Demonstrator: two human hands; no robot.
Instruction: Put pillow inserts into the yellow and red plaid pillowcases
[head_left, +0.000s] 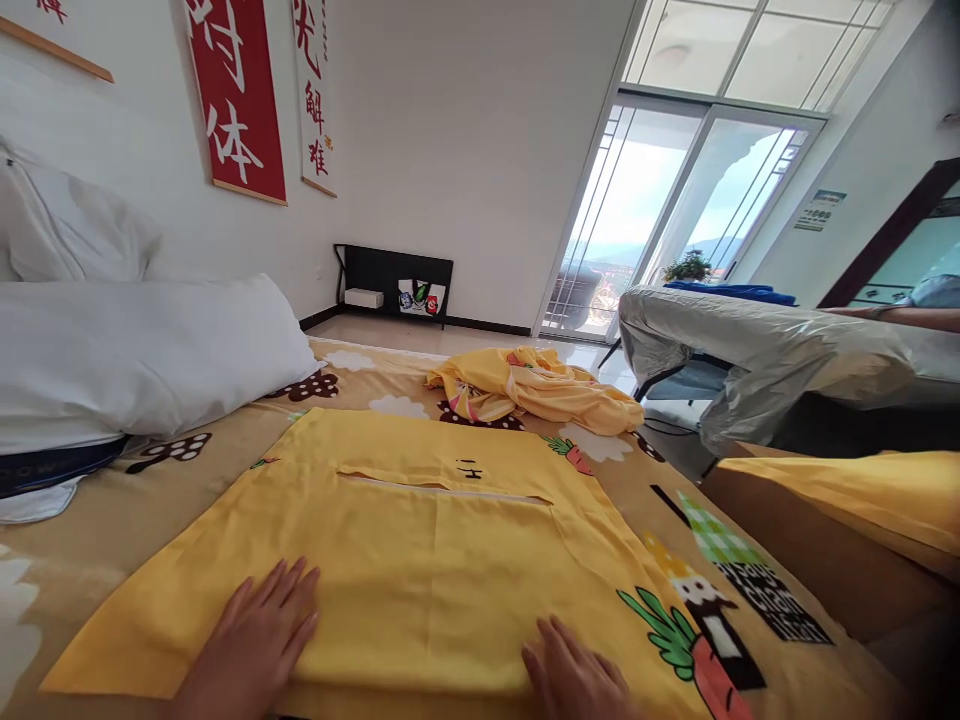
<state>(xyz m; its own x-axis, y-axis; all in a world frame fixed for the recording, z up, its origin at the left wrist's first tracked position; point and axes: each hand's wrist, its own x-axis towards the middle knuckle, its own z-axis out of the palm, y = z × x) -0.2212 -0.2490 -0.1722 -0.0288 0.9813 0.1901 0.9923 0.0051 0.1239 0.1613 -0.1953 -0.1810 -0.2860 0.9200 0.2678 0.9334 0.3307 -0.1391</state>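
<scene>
A yellow pillowcase (420, 540) lies spread flat on the bed, folded over along its near edge. My left hand (259, 635) rests palm down on its near left part, fingers stretched out and slightly apart. My right hand (574, 675) presses flat on the near right edge, fingers extended. Neither hand holds anything. A slit opening (442, 487) runs across the fabric's far half.
The bed has a tan cartoon-print sheet (675, 560). A crumpled yellow cloth (536, 388) lies at the far edge. White pillows (142, 350) are stacked at left. A cardboard box with yellow fabric (847, 520) stands at right, with a silver-covered piece of furniture (757, 350) behind it.
</scene>
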